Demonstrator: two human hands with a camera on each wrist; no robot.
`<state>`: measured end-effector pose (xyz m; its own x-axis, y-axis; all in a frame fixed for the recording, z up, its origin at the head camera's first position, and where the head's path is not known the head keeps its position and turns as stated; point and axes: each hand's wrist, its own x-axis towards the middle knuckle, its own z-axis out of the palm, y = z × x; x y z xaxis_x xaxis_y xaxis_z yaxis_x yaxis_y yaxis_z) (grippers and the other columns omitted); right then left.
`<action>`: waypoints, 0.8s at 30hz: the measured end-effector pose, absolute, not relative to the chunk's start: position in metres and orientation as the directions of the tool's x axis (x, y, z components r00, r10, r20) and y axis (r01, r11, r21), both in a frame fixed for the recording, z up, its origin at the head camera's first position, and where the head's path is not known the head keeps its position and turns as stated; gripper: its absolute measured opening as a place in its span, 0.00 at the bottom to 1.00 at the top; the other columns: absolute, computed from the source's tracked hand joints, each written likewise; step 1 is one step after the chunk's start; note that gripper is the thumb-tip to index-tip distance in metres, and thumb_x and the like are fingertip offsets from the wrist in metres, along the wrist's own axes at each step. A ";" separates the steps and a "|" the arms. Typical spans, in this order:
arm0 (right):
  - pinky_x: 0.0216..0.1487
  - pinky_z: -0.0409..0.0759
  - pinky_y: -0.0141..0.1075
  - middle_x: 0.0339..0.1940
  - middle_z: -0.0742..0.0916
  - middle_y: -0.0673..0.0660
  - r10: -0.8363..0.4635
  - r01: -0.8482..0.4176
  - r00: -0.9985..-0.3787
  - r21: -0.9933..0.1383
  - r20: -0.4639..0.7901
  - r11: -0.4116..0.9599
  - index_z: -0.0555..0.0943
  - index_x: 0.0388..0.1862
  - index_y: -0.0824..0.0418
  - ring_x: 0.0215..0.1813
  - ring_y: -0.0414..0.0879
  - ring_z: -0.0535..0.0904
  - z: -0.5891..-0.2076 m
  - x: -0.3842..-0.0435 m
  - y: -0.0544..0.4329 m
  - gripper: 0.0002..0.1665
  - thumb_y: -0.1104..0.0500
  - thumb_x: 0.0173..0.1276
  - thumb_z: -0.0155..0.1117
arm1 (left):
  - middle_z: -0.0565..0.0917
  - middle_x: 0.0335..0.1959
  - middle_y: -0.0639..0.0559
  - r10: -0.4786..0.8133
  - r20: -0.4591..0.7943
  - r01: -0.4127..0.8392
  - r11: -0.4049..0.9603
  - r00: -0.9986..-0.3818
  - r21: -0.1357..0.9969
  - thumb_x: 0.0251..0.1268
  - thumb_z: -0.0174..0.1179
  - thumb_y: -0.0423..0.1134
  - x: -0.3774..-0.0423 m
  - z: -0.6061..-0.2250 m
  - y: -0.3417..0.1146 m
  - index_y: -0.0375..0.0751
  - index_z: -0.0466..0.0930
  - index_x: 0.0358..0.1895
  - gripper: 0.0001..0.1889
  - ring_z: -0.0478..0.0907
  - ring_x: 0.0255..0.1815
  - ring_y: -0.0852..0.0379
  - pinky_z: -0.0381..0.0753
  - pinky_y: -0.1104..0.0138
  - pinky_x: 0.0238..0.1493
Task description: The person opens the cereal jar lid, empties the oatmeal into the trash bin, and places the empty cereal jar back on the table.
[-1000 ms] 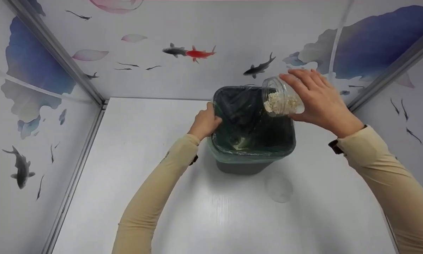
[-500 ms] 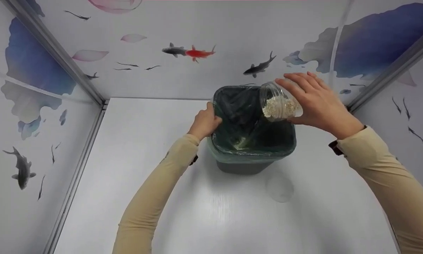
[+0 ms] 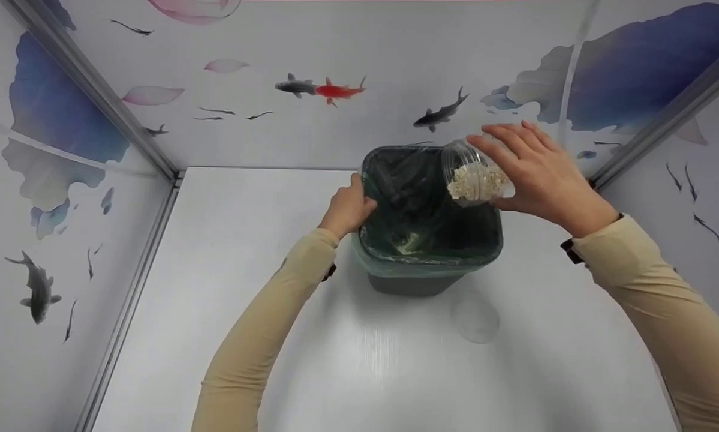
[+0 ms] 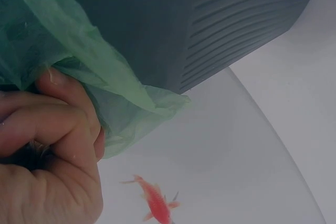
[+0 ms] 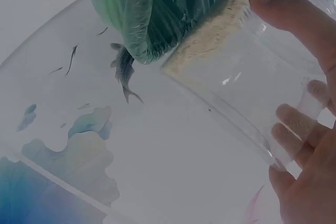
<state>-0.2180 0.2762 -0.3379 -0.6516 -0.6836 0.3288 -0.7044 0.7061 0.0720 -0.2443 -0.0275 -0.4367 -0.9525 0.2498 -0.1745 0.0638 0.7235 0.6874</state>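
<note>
A dark grey trash bin (image 3: 413, 287) stands on the table, lined with a green plastic bag (image 3: 395, 267) folded over its rim. My left hand (image 3: 348, 207) grips the bin's left rim through the bag; its fingers are curled at the bag's edge in the left wrist view. A clear jar (image 5: 226, 95) lies tilted on its side above the bin's right rim, its mouth toward the bin's inside. Around it, the fingers and thumb of my right hand (image 3: 542, 177) hold tight. Pale flakes (image 3: 476, 183) are heaped in the jar's lower side. Something pale (image 3: 408, 243) shows inside the bin.
A clear round disc (image 3: 476, 320), perhaps the jar's lid, lies on the white table (image 3: 359, 372) in front of the bin's right side. White panels (image 3: 371, 36) printed with fish and petals wall in the back and both sides.
The jar in my right hand has come slightly lower and nearer to me, then stayed almost still. The flakes lie further back inside it. My left hand keeps its place.
</note>
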 end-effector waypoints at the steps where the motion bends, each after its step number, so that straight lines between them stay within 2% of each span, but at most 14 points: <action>1: 0.71 0.48 0.52 0.68 0.68 0.66 -0.687 -0.707 -0.649 0.073 0.328 0.703 0.59 0.75 0.57 0.67 0.64 0.62 -0.338 -0.218 0.276 0.70 0.60 0.31 0.87 | 0.69 0.25 0.50 0.248 -0.178 0.059 0.722 -0.952 0.689 0.68 0.51 0.33 -0.244 -0.436 -0.027 0.25 0.55 0.68 0.29 0.68 0.22 0.56 0.71 0.67 0.23; 7: 0.71 0.48 0.52 0.68 0.68 0.67 -0.689 -0.710 -0.636 0.087 0.347 0.699 0.59 0.75 0.57 0.67 0.64 0.62 -0.337 -0.217 0.275 0.69 0.61 0.32 0.87 | 0.70 0.25 0.49 0.246 -0.185 0.052 0.722 -0.952 0.690 0.68 0.50 0.34 -0.243 -0.436 -0.025 0.25 0.51 0.71 0.31 0.69 0.22 0.56 0.71 0.67 0.23; 14: 0.71 0.49 0.51 0.68 0.68 0.67 -0.696 -0.708 -0.630 0.113 0.346 0.697 0.59 0.75 0.57 0.67 0.64 0.63 -0.337 -0.217 0.277 0.70 0.60 0.31 0.87 | 0.69 0.23 0.51 0.254 -0.169 0.069 0.721 -0.952 0.690 0.68 0.50 0.33 -0.244 -0.437 -0.025 0.25 0.56 0.68 0.28 0.67 0.19 0.57 0.70 0.67 0.22; 19: 0.70 0.50 0.53 0.68 0.68 0.67 -0.699 -0.714 -0.629 0.103 0.340 0.693 0.59 0.75 0.57 0.67 0.63 0.63 -0.337 -0.216 0.277 0.70 0.60 0.31 0.88 | 0.68 0.19 0.51 0.257 -0.188 0.056 0.716 -0.948 0.696 0.69 0.49 0.33 -0.243 -0.436 -0.026 0.26 0.51 0.71 0.31 0.64 0.15 0.59 0.69 0.66 0.21; 21: 0.70 0.50 0.53 0.68 0.68 0.67 -0.702 -0.718 -0.629 0.095 0.335 0.689 0.59 0.75 0.57 0.68 0.63 0.62 -0.336 -0.216 0.275 0.70 0.60 0.31 0.88 | 0.68 0.20 0.51 0.255 -0.194 0.051 0.717 -0.947 0.695 0.70 0.49 0.34 -0.243 -0.436 -0.027 0.25 0.49 0.72 0.32 0.64 0.15 0.59 0.70 0.66 0.21; 24: 0.71 0.49 0.52 0.69 0.67 0.67 -0.705 -0.722 -0.625 0.094 0.335 0.685 0.58 0.75 0.57 0.69 0.62 0.61 -0.333 -0.216 0.273 0.70 0.60 0.32 0.87 | 0.69 0.22 0.51 0.244 -0.190 0.045 0.718 -0.951 0.694 0.68 0.50 0.34 -0.244 -0.436 -0.026 0.25 0.51 0.71 0.31 0.66 0.18 0.58 0.71 0.67 0.22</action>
